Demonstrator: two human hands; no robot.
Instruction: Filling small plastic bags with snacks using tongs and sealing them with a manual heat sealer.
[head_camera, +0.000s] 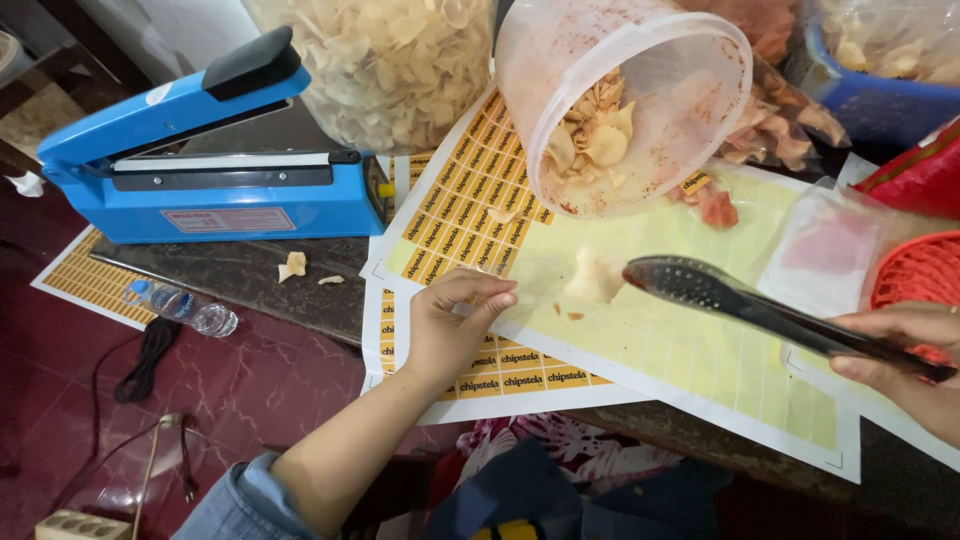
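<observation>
1. Pinching at the edge of a label sheet (640, 330), the left hand (450, 325) sits in the lower middle of the frame, thumb and fingertips pressed together on the paper.
2. The right hand (900, 355), at the right edge, has its grip closed around the handles of dark metal tongs (740, 305), whose perforated tips reach toward the centre with nothing between them.
3. A single pale chip (592, 277) lies on the yellow sheet just beside the tong tips, on the worktop (250, 270).
4. That chip looks thin, light and brittle; I'd judge it best taken gently across its flat faces, since a hard squeeze would likely snap it.
5. A clear plastic tub (640, 100) lies tipped on its side in the upper middle, with more chips inside.
6. A blue heat sealer (200, 160) stands at the upper left, and a small water bottle (185, 308) lies on the red floor below it.
</observation>
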